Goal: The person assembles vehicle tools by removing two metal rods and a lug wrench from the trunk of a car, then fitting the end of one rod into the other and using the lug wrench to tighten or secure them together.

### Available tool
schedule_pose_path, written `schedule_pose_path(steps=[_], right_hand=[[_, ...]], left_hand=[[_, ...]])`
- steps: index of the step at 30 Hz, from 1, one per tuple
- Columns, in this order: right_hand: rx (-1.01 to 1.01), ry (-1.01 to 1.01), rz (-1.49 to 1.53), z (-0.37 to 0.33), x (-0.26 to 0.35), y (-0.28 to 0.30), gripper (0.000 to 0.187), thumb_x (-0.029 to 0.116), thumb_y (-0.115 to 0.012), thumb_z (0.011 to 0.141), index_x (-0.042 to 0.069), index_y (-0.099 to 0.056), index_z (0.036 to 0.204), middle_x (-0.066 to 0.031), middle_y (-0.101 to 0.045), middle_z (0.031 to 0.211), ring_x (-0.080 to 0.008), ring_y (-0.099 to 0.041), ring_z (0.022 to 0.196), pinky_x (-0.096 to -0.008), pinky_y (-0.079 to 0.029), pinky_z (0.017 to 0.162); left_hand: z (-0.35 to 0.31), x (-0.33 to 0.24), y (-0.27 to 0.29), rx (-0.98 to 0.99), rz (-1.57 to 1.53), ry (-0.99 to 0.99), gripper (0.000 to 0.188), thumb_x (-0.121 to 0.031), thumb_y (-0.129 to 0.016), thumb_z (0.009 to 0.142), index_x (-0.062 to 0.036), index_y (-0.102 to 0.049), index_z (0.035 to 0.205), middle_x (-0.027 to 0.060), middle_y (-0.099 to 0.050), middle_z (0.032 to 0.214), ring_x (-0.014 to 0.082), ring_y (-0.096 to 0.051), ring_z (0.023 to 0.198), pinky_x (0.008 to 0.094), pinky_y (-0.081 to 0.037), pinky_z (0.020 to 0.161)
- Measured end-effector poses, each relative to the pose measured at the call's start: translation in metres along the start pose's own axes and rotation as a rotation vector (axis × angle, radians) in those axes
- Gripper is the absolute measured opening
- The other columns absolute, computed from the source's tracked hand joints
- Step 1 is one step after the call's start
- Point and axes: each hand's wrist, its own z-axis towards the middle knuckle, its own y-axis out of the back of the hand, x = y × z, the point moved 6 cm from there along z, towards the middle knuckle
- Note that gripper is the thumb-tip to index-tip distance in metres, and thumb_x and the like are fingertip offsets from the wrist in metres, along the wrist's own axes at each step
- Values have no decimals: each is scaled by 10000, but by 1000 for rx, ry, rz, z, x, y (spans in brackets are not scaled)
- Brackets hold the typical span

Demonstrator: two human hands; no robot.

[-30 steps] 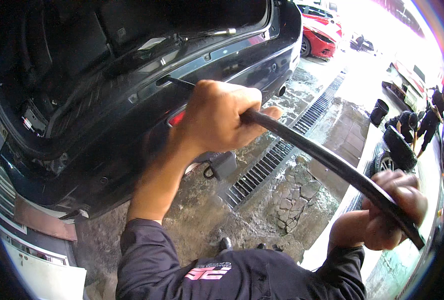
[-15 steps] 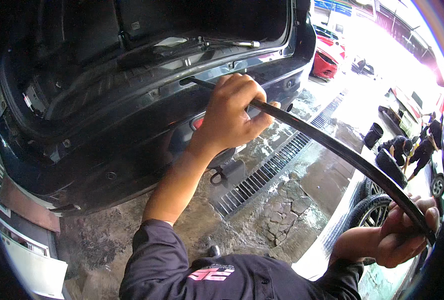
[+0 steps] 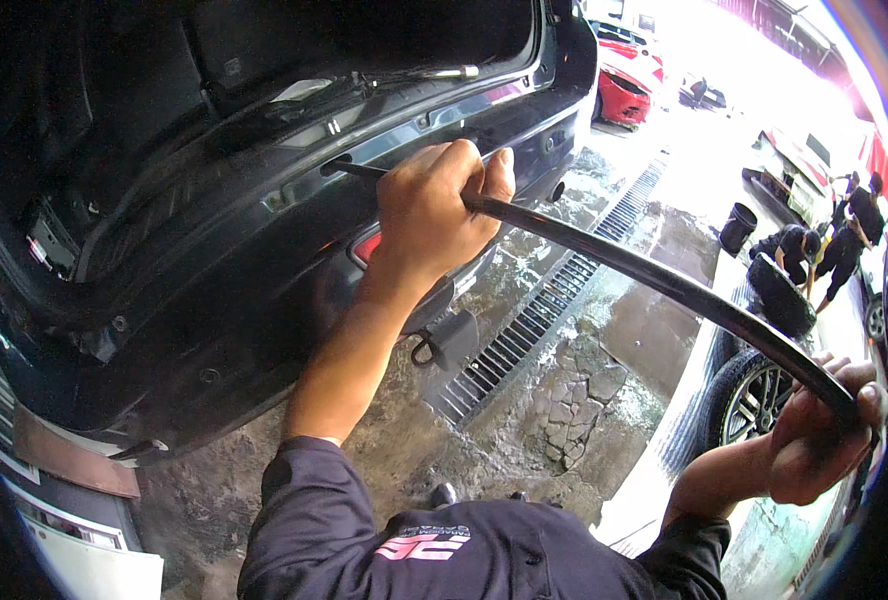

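A long black bar (image 3: pixel 624 262) runs slantwise across the view. Its far end reaches an opening (image 3: pixel 336 165) in the rear sill of a dark car (image 3: pixel 234 270); how deep it goes in is hidden. Close to that opening, my left hand (image 3: pixel 436 205) is wrapped round the bar with the thumb beside it. My right hand (image 3: pixel 826 432) grips the other end at the far right, lower and nearer to me. The fingers of both hands are closed on the bar.
A floor drain grate (image 3: pixel 524 345) crosses the wet, cracked concrete (image 3: pixel 584 400). Wheels with tyres (image 3: pixel 749 400) and a black bucket (image 3: pixel 738 228) stand to the right. Beyond them, people in dark clothes (image 3: pixel 844 240) bend over. A red car (image 3: pixel 624 90) is parked behind; white panels (image 3: pixel 94 550) lie lower left.
My view has shifted, with the car now further left. My left thumb has come up beside the bar. The bar's right end and my right hand sit higher in the picture.
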Motion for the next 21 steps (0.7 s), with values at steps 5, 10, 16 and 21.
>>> schedule_pose_path(steps=[5,10,16,21], right_hand=[[-176,-147,63,-16,-22,-1,382,365,-404,1025,23,-511,1157,-65,-433,718,-145,-384,576,-327,-388,571],[-158,-188,175,-15,-33,-36,437,412,-426,1043,0,-503,1168,-64,-493,671,-114,-422,445,-255,-373,386],[-72,-118,65,-18,-24,-26,371,358,-414,1039,37,-453,1223,-82,-490,771,-112,-429,483,-253,-379,423],[48,-108,151,-10,-23,-17,320,345,-415,1025,81,-446,1203,-66,-471,796,-135,-463,514,-285,-406,515]], left_hand=[[5,7,-13,440,121,81,357,-310,-644,905,-56,-569,666,152,-603,593,315,-630,538,417,-474,513],[5,22,-10,610,29,113,349,-304,-679,885,-51,-589,662,158,-600,590,332,-609,529,403,-444,494],[1,15,-10,295,95,-12,343,-283,-642,927,-68,-548,676,126,-595,597,319,-613,539,405,-463,489],[1,9,-15,207,88,-66,356,-240,-626,940,-78,-490,652,105,-531,558,303,-565,485,402,-439,460]])
